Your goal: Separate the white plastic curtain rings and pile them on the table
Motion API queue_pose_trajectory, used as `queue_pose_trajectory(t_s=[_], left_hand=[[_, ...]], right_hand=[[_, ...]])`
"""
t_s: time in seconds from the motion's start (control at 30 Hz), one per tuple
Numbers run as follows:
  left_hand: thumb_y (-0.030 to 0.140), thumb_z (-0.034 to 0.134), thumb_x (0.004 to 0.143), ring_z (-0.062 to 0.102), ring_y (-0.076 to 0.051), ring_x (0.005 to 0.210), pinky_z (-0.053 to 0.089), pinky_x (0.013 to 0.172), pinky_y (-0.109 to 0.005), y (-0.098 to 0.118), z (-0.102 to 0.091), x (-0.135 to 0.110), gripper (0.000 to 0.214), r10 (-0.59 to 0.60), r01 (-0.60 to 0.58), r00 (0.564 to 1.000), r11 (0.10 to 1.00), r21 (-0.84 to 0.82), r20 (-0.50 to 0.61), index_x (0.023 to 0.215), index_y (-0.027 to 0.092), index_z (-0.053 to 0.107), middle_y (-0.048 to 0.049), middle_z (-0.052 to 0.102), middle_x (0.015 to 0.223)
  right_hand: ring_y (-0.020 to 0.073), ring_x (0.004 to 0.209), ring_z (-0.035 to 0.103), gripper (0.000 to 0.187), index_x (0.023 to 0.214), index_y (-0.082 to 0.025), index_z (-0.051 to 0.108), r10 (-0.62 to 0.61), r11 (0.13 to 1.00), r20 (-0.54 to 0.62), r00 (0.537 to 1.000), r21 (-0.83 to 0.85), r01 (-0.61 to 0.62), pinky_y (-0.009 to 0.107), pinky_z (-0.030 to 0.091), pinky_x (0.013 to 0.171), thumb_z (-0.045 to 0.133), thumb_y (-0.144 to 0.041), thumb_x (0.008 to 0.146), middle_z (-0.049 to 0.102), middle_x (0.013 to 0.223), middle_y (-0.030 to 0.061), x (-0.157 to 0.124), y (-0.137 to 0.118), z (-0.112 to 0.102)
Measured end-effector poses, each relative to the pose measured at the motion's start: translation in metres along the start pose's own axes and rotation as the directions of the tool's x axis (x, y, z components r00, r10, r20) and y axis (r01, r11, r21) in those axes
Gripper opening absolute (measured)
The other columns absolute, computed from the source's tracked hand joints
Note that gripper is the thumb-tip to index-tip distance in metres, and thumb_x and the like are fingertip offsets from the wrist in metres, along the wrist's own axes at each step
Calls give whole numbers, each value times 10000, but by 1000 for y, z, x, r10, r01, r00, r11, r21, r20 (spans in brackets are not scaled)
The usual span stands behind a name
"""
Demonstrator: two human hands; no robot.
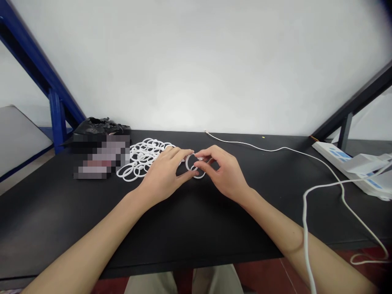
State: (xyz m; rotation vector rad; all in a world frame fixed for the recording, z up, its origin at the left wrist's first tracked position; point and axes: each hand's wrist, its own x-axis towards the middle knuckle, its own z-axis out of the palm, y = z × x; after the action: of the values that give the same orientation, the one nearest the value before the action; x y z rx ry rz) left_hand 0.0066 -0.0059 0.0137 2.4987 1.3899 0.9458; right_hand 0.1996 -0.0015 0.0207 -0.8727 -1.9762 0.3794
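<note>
Near the middle of the black table, both my hands meet around a white plastic ring [187, 163]. My left hand [165, 171] grips its left side, thumb below and fingers above. From the right, my right hand [225, 171] pinches the same ring between thumb and fingertips. Another white ring [200, 177] shows just below and behind the right fingers; whether the two are linked I cannot tell. Beside my left hand lies a heap of white rings [142, 157], overlapping one another and partly hidden by that hand.
Left of the heap are a crumpled black plastic bag [99, 125] and a pixelated object [102, 157]. A white cable [284, 148] crosses the table's right side and passes over my right forearm. White power strips [337, 157] lie far right. Blue metal braces [39, 61] flank the wall.
</note>
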Motion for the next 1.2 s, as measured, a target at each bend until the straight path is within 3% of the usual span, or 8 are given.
queue_pose_trajectory(t_s=[0.1,0.3,0.47,0.6,0.7,0.87,1.03,1.2], left_hand=[[430,625,884,531,-250,997,460,856,-405,1,-1,0,394,6,-6,1000,1000,-13,14,1206,209,567,-57,625,1041],[456,643,869,527,-238,977,465,822,-385,1,1,-1,371,9,-7,999,999,-47,42,1146,215,591,-38,629,1024],[427,629,886,524,-235,984,465,841,-387,1,1,-2,365,17,-15,999,999,-42,32,1184,225,572,-38,628,1033],[429,608,895,522,-243,982,467,841,-394,-2,1,0,368,22,-22,999,1000,15,-23,1194,219,564,-49,618,1020],[441,591,895,513,-261,1011,467,865,-406,-8,0,2,385,-44,58,991,992,109,-126,1200,207,566,-68,600,1038],[421,536,893,500,-340,1075,441,922,-477,-27,-7,5,435,-247,332,929,886,323,-276,1238,161,588,-135,598,1084],[406,451,897,478,-406,1153,428,913,-530,-42,-18,4,530,-411,477,879,771,422,-244,1341,132,542,-179,606,1215],[385,417,899,457,-438,1192,410,919,-572,-48,-19,2,555,-457,496,866,738,458,-203,1369,107,518,-211,598,1260]], right_hand=[[130,728,624,31,894,-213,664,12,1000,-5,1000,-23,-12,268,519,669,654,-240,884,673,839,4,1,-1,0],[105,727,607,106,814,-197,655,-53,997,38,998,-60,55,230,478,667,614,-151,900,665,795,-11,3,-5,-4],[113,708,607,68,835,-214,670,38,999,7,999,-34,-38,240,483,642,642,-236,894,683,819,-7,1,-3,-1],[119,722,616,138,1000,-219,650,125,992,-9,992,-15,-125,244,497,643,630,-315,902,680,840,-3,-1,-1,2],[122,721,610,224,1099,-215,603,205,976,3,979,-73,-205,256,497,659,601,-340,914,666,843,-2,-1,2,2],[189,896,598,202,993,-227,629,314,889,120,942,-385,-248,332,471,753,549,-401,929,659,941,33,0,9,-3],[220,893,584,378,811,-226,612,453,790,195,870,-540,-290,353,431,725,434,-530,950,649,905,44,2,14,-13],[213,878,582,318,802,-234,612,493,770,221,842,-561,-304,348,423,725,425,-447,946,652,900,32,2,13,-18]])
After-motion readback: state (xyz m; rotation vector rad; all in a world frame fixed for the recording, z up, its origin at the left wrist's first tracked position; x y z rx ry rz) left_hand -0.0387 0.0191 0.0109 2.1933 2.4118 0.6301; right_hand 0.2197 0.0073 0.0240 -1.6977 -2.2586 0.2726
